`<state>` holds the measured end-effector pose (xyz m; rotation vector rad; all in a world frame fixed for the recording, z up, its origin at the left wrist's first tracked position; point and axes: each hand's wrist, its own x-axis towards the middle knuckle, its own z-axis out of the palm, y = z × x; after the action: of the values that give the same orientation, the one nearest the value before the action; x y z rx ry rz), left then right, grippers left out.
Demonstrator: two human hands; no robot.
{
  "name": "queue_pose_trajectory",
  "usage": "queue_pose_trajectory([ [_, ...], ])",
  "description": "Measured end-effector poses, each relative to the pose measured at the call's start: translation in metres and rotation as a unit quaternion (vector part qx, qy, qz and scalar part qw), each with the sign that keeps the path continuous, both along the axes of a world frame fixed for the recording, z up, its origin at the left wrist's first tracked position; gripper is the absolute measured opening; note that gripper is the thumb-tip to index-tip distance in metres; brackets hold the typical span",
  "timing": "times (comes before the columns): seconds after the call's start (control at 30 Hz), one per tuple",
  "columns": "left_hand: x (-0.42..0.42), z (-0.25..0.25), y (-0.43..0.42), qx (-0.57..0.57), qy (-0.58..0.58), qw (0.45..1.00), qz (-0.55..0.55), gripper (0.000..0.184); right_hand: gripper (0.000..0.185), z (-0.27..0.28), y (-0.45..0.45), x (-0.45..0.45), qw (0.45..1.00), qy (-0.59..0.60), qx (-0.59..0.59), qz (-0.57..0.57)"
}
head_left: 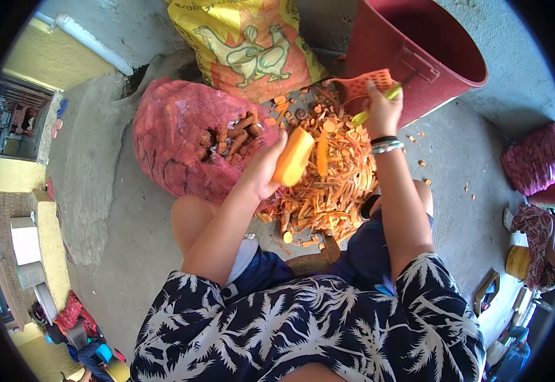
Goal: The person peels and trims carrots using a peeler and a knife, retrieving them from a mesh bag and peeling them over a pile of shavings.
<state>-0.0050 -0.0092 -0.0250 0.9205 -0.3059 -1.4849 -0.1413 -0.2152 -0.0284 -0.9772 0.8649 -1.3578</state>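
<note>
My left hand [266, 167] is closed around a thick, peeled carrot [294, 157], with its smooth orange side facing up. My right hand [384, 113] grips a tool with a yellow-green handle [361, 118]; its working end is hard to make out. Beside those fingers is an orange perforated plastic piece [355, 87], against the red bin; whether the hand touches it I cannot tell. Below both hands spreads a heap of carrot peelings and cut ends [338, 184]. One long orange strip [322, 153] shows just right of the carrot.
A red mesh sack [172, 137] of unpeeled carrots lies open at left. Behind it stands a yellow-orange printed sack [252, 48]. A tall red bin [382, 44] is at back right. Another person [535, 235] sits at far right near a purple mesh sack [532, 159].
</note>
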Motion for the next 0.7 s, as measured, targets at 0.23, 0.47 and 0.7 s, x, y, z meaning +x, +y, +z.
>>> queue_pose_trajectory([
  [0.23,0.001,-0.004,0.007,-0.025,-0.388,0.921,-0.005,0.045,0.012,0.026,0.034,-0.006,0.970,-0.084,0.129,0.186],
  [0.47,-0.008,0.001,0.004,-0.084,-0.630,0.770,0.057,0.048,0.013,0.019,0.054,-0.003,0.962,-0.087,0.135,0.220],
  [0.7,-0.005,-0.009,-0.001,0.047,-0.590,0.805,0.036,0.056,0.017,0.019,0.089,0.011,0.990,0.000,0.071,0.122],
])
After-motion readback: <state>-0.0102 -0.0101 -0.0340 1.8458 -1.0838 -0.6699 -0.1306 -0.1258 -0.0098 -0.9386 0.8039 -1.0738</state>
